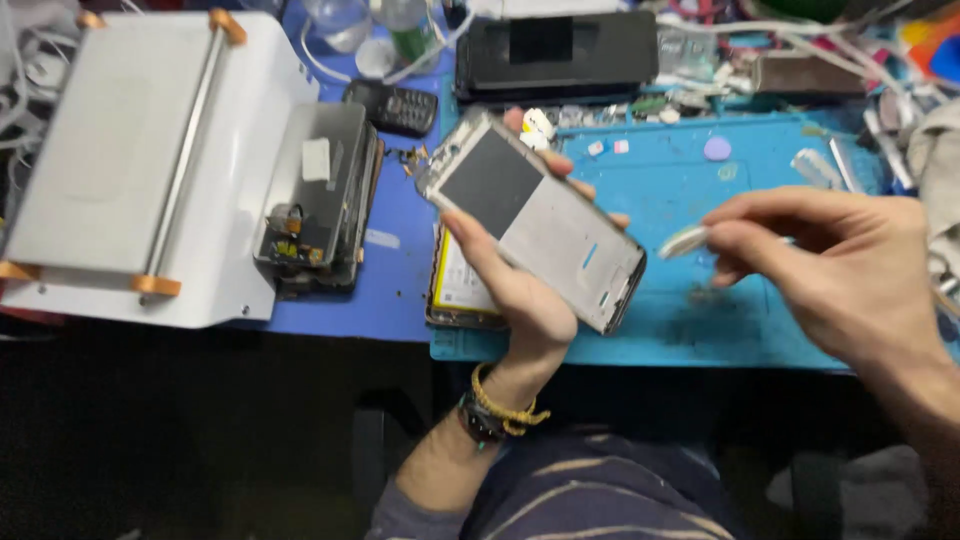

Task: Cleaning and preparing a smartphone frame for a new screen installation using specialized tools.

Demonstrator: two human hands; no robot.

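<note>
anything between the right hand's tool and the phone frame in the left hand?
Nothing visible. The right hand pinches a small pale tool, tip pointing at the phone frame held up in the left hand. Only open air over the blue mat separates tip and frame edge; they are apart, not touching.

Phone frame (535, 225) held above the mat's (700, 320) left edge, in the left hand (520, 290). Under it, on the mat, an opened phone body (460, 285). Right hand (840, 270) to the right, over the mat. Far left on the desk (400, 290), a flat machine (140, 160), a stack of phone screens (320, 200) against its right side. Behind, a keypad phone (392, 107).
</note>
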